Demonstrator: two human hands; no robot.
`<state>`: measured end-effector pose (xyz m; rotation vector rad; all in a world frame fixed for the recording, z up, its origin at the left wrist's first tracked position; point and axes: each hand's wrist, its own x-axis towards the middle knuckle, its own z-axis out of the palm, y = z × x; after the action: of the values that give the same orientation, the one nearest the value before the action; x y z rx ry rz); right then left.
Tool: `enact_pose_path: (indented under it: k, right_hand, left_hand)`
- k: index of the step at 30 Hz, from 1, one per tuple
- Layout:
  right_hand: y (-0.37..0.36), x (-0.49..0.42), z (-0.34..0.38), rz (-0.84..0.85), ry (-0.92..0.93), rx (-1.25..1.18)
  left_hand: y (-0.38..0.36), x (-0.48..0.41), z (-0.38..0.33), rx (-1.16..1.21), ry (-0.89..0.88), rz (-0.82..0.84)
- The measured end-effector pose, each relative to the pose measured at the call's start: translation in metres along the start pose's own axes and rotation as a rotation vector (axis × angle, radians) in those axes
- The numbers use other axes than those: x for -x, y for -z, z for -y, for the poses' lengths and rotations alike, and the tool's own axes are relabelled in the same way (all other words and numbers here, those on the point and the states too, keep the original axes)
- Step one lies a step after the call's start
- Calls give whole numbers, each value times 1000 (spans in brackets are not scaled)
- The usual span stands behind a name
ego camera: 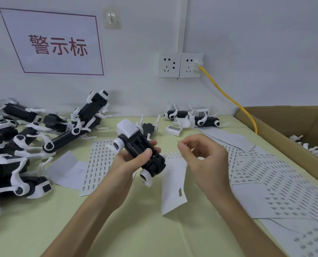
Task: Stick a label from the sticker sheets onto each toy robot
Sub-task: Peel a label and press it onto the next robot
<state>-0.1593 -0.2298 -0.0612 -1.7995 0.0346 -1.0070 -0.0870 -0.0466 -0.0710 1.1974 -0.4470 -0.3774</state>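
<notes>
My left hand [128, 164] grips a black and white toy robot [136, 145] above the table, its black underside turned up. Just to its right, my right hand [202, 153] pinches a tiny label [179, 143] between thumb and forefinger, a short gap from the robot. Sticker sheets lie beneath: one sheet [99, 160] left of the hands, and several overlapping sheets [277, 182] to the right. A peeled backing sheet [173, 186] lies under my hands.
A pile of toy robots [24, 141] fills the table's left side. More robots [195, 117] lie at the back by the wall. An open cardboard box [291, 130] stands at the right, with a yellow cable [228, 97] running from a wall socket.
</notes>
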Motion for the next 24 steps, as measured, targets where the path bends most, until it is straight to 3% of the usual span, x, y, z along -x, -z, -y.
enact_pose_path:
  k: [7,15,20,24]
  right_hand:
    - [1,-1,8,86,-125,-224]
    - [-4,0,14,304,-543,-725]
    - [-11,9,27,487,-737,-1107]
    - [-22,25,33,637,-777,-1205]
  left_hand:
    - [-5,-3,-2,190,-60,-131]
    - [-5,-5,-5,567,31,-207]
    - [-11,-2,-5,574,-40,-221]
    - [-19,3,-7,546,-77,-184]
